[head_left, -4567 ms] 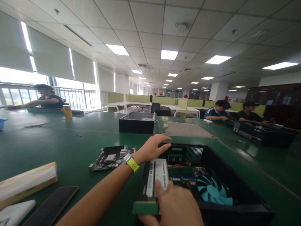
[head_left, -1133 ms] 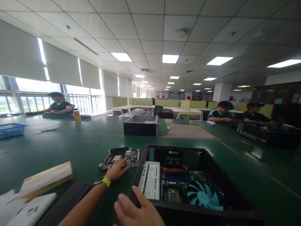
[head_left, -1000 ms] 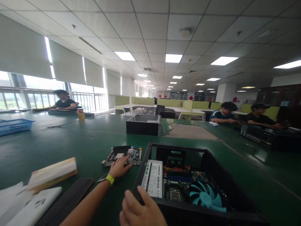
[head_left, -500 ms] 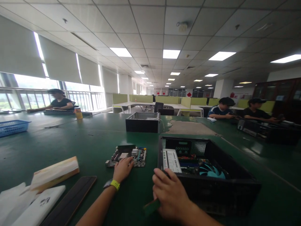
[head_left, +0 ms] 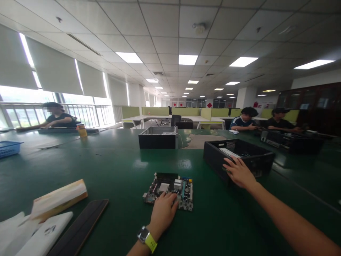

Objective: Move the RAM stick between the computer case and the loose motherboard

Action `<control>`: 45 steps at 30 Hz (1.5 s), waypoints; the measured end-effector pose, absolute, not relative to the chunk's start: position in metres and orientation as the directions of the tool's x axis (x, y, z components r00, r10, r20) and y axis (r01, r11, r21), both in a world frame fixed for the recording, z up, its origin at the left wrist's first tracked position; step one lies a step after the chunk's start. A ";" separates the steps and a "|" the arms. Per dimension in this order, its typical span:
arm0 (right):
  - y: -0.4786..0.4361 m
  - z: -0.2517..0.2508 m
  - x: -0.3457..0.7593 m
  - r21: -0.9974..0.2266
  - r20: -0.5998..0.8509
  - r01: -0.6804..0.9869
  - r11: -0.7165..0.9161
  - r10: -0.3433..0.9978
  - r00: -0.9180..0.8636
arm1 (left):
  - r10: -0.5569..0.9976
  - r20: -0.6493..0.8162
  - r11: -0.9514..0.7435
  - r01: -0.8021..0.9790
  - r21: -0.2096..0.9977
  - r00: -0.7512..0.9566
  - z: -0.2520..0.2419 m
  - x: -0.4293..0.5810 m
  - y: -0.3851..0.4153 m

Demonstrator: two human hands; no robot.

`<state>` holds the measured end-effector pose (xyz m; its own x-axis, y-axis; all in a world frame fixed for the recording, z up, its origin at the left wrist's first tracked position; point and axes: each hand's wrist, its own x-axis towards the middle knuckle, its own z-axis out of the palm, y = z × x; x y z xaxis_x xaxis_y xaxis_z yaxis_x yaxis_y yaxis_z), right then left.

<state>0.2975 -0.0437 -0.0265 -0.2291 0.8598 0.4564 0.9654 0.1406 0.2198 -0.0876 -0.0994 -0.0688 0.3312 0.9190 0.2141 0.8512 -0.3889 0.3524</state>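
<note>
The motherboard (head_left: 183, 193) lies flat on the green table, with pale slots, a square processor socket and a dark memory stick along its far side. My left hand (head_left: 163, 211), with a yellow-green watch strap at the wrist, has its fingers closed over the board's near edge. At the right stands a black computer case (head_left: 247, 161), its top uncovered and a white-labelled power supply (head_left: 229, 153) inside. My right hand (head_left: 239, 172) reaches to its near left corner, fingers spread against the wall. A small thin edge shows under those fingers, too blurred to name.
Another computer case (head_left: 157, 141) stands further back near a torn patch (head_left: 202, 141) of table covering. A tissue pack (head_left: 60, 199), white sheets (head_left: 39, 236) and a dark flat panel (head_left: 80, 227) lie left. Co-workers sit at both far sides, with a black case (head_left: 291, 141) at the right.
The black case has moved away from me and to the right with my right hand at it. The motherboard has slid right and nearer under my left hand.
</note>
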 end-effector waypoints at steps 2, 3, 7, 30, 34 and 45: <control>-0.033 -0.022 0.302 0.150 0.455 0.988 0.038 0.884 -0.103 | 0.907 0.205 -0.420 0.835 0.356 0.368 -0.067 -0.077 -0.111; -0.029 -0.020 0.299 0.107 0.458 0.994 -0.018 0.888 -0.033 | 0.902 0.201 -0.431 0.829 0.357 0.383 -0.066 -0.073 -0.115; -0.035 -0.020 0.254 -0.115 0.534 0.990 -0.082 0.835 0.131 | 0.901 0.177 -0.433 0.823 0.367 0.395 -0.069 -0.064 -0.123; -0.124 -0.079 0.143 -0.433 0.295 0.879 0.198 0.953 -0.070 | 0.938 0.230 -0.326 0.888 0.325 0.260 -0.072 -0.107 -0.097; -0.127 -0.070 0.143 -0.377 0.208 0.921 0.101 0.978 -0.022 | 0.928 0.250 -0.351 0.875 0.335 0.277 -0.068 -0.102 -0.107; -0.124 -0.068 0.154 -0.273 0.188 0.955 -0.116 0.967 0.171 | 0.919 0.315 -0.339 0.886 0.316 0.240 -0.062 -0.106 -0.110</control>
